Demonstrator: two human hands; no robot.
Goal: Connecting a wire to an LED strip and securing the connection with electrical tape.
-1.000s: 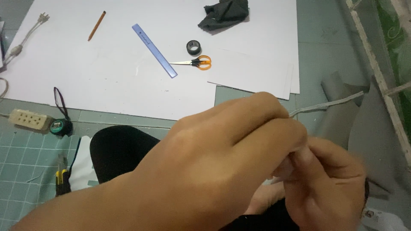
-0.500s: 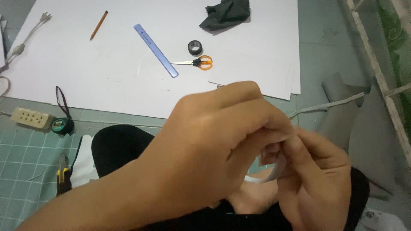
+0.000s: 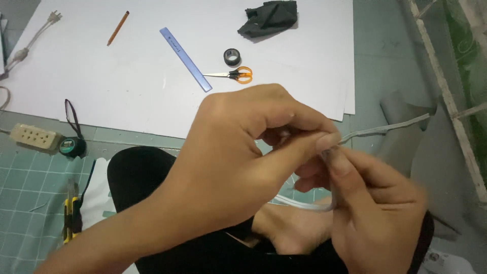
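The thin pale cord (image 3: pixel 385 128) ran from the upper right, near the grey rolled material, down-left into both hands, its long axis slanting toward the person's lap. The left hand (image 3: pixel 238 167) lay over it, thumb and forefinger pinched on the cord at its near end. The right hand (image 3: pixel 375 203), lower and blurred, closed around the same stretch, a pale loop (image 3: pixel 299 203) showing beneath. Both hands were touching.
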